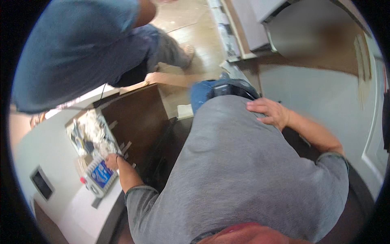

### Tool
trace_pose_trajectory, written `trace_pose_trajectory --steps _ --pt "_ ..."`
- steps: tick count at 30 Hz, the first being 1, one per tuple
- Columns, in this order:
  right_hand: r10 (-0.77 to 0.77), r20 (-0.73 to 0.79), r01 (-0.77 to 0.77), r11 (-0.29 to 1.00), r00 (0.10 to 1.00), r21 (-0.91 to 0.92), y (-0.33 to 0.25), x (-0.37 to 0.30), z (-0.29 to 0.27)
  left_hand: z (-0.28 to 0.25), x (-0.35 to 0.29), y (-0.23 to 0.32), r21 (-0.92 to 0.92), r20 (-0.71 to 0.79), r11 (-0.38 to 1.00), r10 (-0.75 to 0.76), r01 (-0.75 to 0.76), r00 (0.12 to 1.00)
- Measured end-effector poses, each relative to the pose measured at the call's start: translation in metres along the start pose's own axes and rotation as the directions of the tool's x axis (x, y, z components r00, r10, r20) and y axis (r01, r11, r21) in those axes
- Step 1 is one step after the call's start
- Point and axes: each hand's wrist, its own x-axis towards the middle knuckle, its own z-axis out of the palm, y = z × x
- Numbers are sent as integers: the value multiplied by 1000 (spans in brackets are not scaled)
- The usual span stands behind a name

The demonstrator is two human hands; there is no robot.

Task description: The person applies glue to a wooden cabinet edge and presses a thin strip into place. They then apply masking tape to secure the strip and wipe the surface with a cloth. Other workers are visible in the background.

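Note:
My left hand [112, 161] reaches out to the left, beside a pale plastic jug [101, 178] with a blue label and a red cap. It is also right by the near corner of a shallow tray [110, 137] filled with crumpled white scraps [92, 127]. Its fingers are small and blurred, so I cannot tell whether they grip anything. On the right, my bent arm brings my right hand [273, 115] to my waist. It rests open against my grey shirt [239, 158], fingers apart, holding nothing.
A dark rectangular object [42, 183] lies on the pale worktop [77, 211]. Dark brown panels [136, 110] stand between worktop and body. Another person in jeans [134, 53] stands at the upper left. Pale panels [313, 97] and a brown board [317, 32] are on the right.

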Motion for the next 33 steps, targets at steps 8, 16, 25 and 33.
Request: trace_pose_trajectory --steps 8,16,25,33 --pt "55 62 -52 998 997 -46 13 -13 3 23 26 -30 -50 -141 997 45 -52 989" --pt "216 43 -208 967 975 -149 22 -26 3 7 4 -6 -114 -127 993 -30 16 991" --pt "525 186 -536 844 830 10 60 -81 -4 6 5 -15 -106 -95 994 -15 5 995" --pt "544 164 -567 803 823 184 75 -92 0 1 2 -15 -106 -81 994 -21 12 996"
